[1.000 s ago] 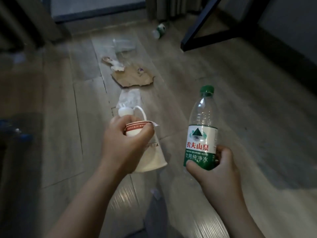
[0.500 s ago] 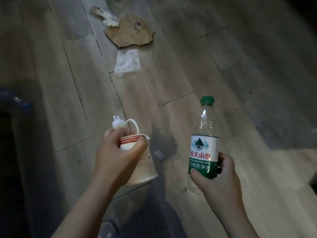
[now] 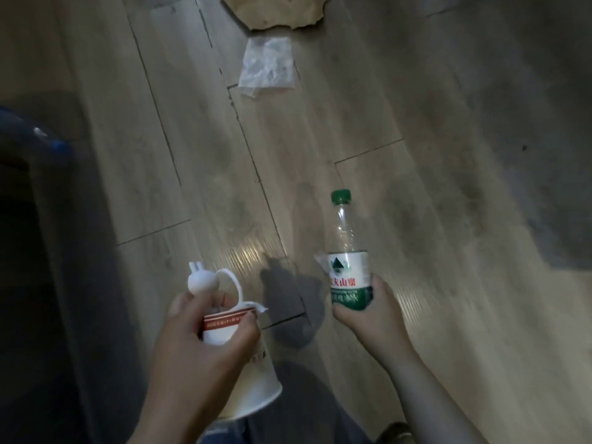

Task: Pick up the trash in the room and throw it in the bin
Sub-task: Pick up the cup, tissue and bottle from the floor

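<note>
Head camera, looking down: we see both hands holding trash above a pale wood-grain plank floor.

The right hand is wrapped round the lower part of a clear plastic water bottle with a green screw cap, which stands nearly upright. Its label is white above and green below. On it we read a green mountain emblem and red Chinese characters, of which 夫山泉 show. The white print on the green band is too blurred for us to read. The bottle's upper wall is see-through and lightly ribbed.

The left hand is clamped on a white paper cup with a red band under its rim. The cup is tilted, its base toward the camera. Pale lettering runs along the red band and a brownish print sits lower on the side, but we cannot read either. A small white plastic piece with a rounded head, two ear-like prongs and a looped strap sticks up out of the cup's mouth against the fingers.

Farther off on the floor lies a crinkled clear plastic wrapper. Just beyond it is a torn, flat piece of brown cardboard, cut off by the top edge.

At the left edge we see a blurred blue object beside a dark mass.
</note>
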The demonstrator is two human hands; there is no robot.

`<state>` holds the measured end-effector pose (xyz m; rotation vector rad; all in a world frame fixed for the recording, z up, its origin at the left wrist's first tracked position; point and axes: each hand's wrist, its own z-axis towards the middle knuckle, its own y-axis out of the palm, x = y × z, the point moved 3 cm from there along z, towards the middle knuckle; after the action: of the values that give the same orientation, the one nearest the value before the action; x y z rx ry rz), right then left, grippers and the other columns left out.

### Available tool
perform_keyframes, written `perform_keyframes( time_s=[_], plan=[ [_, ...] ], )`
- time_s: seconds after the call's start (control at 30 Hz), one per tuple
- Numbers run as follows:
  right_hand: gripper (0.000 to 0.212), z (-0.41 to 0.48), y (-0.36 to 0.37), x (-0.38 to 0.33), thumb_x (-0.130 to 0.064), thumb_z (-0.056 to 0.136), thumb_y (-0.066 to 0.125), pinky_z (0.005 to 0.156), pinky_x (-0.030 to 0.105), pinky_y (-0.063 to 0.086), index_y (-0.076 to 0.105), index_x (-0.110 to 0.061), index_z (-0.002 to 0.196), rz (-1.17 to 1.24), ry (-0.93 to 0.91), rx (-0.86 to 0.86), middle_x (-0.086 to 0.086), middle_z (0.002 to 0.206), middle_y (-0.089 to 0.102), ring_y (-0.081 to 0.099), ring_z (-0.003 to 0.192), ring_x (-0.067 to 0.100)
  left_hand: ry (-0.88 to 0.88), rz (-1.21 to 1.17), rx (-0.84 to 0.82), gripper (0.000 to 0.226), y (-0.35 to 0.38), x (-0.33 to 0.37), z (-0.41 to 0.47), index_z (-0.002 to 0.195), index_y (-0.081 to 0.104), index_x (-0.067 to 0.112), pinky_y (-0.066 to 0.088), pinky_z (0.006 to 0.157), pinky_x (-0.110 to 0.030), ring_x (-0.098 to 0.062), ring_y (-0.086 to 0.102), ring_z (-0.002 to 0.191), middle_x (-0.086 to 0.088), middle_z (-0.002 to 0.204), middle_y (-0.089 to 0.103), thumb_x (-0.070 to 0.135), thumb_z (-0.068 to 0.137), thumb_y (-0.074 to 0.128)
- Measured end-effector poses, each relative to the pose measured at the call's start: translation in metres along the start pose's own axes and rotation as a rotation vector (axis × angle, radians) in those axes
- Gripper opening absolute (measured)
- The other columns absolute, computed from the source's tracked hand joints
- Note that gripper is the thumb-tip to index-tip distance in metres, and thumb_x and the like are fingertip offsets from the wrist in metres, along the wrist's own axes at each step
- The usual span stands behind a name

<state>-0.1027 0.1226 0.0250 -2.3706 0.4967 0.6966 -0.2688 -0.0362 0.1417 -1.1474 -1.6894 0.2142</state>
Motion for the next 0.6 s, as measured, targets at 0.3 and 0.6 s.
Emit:
perform_keyframes(
  time_s=[0.3, 0.6],
  plan=[
    [0.082, 0.075, 0.091, 0.005, -0.029, 0.058, 0.078, 0.105, 0.029, 0.037, 0.045, -0.014, 0.131, -0.271, -0.119, -0.040, 0.001, 0.139, 0.021, 0.034, 0.124, 0.019, -0.036, 0.022, 0.079, 0.045, -0.025, -0.023, 0.023, 0.082, 0.063, 0.042, 0.036, 0.061, 0.002, 0.010, 0.056, 0.081, 0.011, 0.093, 0.055, 0.061, 0.044, 0.051],
    [0.058, 0.078, 0.096, 0.001, -0.019, 0.060, 0.077, 0.077, 0.010, 0.039, 0.056, -0.008, 0.112, -0.232, -0.107, -0.048, 0.002, 0.114, 0.042, 0.046, 0.093, 0.008, -0.033, -0.048, 0.093, 0.041, -0.014, -0.014, 0.028, 0.073, 0.066, 0.029, 0.037, 0.063, 0.000, 0.000, 0.057, 0.082, 0.010, 0.090, 0.054, 0.059, 0.047, 0.054]
  ],
)
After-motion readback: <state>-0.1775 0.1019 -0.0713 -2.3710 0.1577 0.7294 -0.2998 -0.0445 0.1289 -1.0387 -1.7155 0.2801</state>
